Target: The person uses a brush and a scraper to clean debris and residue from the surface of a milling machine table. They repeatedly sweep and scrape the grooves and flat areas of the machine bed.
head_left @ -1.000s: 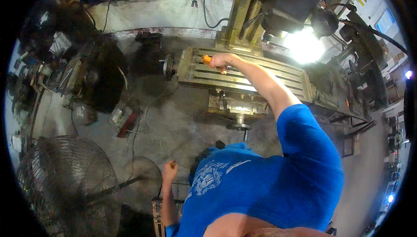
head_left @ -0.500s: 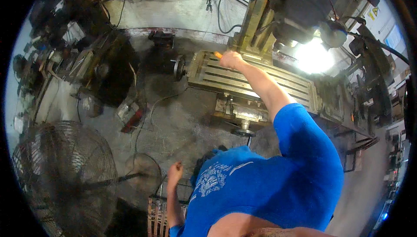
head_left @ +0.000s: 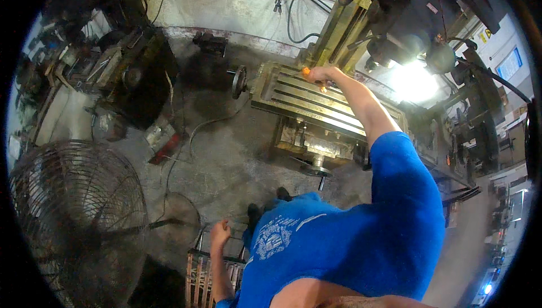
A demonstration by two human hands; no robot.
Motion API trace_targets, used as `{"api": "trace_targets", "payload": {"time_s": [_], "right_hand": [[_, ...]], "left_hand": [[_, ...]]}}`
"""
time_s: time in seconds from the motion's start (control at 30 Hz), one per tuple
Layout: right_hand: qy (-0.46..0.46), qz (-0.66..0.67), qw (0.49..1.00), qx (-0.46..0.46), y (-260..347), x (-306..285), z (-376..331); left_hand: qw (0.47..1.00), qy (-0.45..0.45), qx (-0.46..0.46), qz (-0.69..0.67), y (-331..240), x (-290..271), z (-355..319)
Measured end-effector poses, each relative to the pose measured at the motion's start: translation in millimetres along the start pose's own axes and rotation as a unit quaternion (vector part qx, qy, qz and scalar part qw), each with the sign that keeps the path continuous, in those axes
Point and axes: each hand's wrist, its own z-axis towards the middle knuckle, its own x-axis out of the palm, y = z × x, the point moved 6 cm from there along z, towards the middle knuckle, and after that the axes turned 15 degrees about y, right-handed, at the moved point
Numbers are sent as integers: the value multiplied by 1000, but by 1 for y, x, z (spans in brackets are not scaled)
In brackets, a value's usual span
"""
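on the slotted machine table (head_left: 316, 102), right hand (head_left: 322, 74) hiding most of an orange-tipped tool (head_left: 305, 71)

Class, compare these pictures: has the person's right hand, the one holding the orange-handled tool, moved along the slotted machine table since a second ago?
No. The right hand stays at the far edge of the slotted machine table, near the yellow column, gripping the orange-handled tool; only the camera shifted.

Right arm (head_left: 367, 110) outstretched, grip (head_left: 322, 75) closed.

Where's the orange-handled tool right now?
In the head view, upper centre: the orange-handled tool is in the right hand, at the far edge of the milling machine's slotted table, beside the yellow-green column.
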Motion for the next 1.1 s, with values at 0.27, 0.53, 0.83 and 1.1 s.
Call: {"api": "trace_targets", "payload": {"time_s": [0.27,0.53,0.83,1.1], "right_hand": [[-4,153,988,35,-101,33,7],[-65,207,925,314,-124,76,-183],[-385,342,848,123,-274,157,-249],[-398,620,676,0,-176,157,-325]], "left_hand": [[997,-19,-10,-74,37,18,3],[998,46,-39,-20,25,11,6],[999,16,1,33,-3,-17,40],[1000,22,-20,-3,8,-4,35]]}}
